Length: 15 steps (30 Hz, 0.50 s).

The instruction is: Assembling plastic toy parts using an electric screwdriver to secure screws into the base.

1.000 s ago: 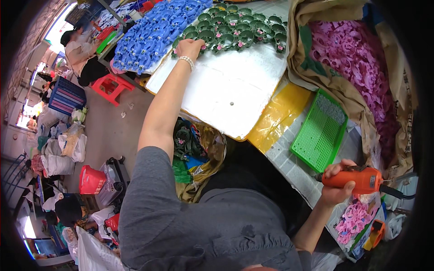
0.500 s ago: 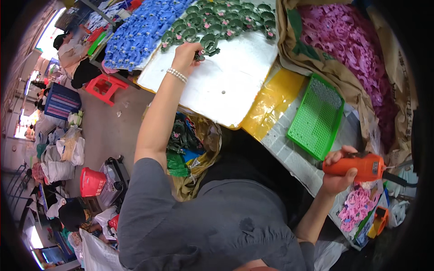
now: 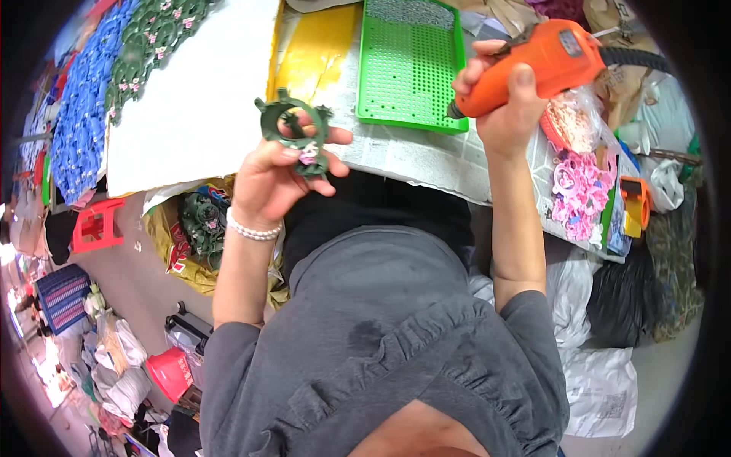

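My left hand (image 3: pixel 263 186) holds up a dark green plastic ring-shaped part (image 3: pixel 272 122) with a small pink-and-white figure on its lower edge. Thumb and fingers grip it near the front edge of the table. In my right hand (image 3: pixel 509 126) is an orange electric screwdriver (image 3: pixel 537 65), its cable running off to the right. The tool's tip points left, over the lower right corner of a green perforated tray (image 3: pixel 411 80). A heap of small grey metal pieces (image 3: pixel 411 11), probably screws, lies at the tray's far end.
A white board (image 3: pixel 190 99) lies left, with rows of green parts (image 3: pixel 156 42) and blue parts (image 3: pixel 95 91) beyond. Pink parts (image 3: pixel 582 186) sit at the right table edge near an orange-and-yellow tape dispenser (image 3: pixel 633 204). Below the board stands an open sack (image 3: pixel 175 255) of green parts.
My left hand has brought a green part from the far rows back towards my body. My right hand has moved the screwdriver to the tray's near corner. The view has swung right.
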Available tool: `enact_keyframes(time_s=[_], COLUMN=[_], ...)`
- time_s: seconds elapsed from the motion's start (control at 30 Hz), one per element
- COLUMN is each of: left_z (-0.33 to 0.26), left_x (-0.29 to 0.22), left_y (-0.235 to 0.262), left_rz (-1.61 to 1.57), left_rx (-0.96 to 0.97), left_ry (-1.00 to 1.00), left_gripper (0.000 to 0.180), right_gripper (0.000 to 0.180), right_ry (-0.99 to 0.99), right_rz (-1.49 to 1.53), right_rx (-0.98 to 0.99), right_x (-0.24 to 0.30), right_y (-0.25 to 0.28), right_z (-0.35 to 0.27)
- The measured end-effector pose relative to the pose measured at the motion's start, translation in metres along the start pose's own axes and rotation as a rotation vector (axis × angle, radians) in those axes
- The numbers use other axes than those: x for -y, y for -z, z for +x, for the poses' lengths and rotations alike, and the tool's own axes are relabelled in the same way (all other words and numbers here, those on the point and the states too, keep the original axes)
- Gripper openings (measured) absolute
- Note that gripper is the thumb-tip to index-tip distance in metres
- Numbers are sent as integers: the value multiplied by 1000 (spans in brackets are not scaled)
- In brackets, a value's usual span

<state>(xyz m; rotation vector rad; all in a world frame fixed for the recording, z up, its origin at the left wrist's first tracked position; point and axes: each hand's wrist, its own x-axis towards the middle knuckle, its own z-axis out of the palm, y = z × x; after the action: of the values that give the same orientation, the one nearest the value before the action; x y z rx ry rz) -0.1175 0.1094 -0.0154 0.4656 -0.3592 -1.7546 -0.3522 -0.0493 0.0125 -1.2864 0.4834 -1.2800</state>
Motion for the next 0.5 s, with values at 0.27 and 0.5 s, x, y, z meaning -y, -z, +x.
enact_keyframes(time_s=[0.27, 0.5], left_z=[14, 17], left_x=[44, 53], left_y=[-25, -31], left_rz=[39, 149], left_rx=[-86, -179], left_ry=[91, 170], left_gripper=[37, 40], right_gripper=[58, 62], right_ry=[46, 111], right_rz=[-44, -84], right_rx=[-52, -60], right_x=[-18, -21], right_y=[6, 5], right_z=[-11, -12])
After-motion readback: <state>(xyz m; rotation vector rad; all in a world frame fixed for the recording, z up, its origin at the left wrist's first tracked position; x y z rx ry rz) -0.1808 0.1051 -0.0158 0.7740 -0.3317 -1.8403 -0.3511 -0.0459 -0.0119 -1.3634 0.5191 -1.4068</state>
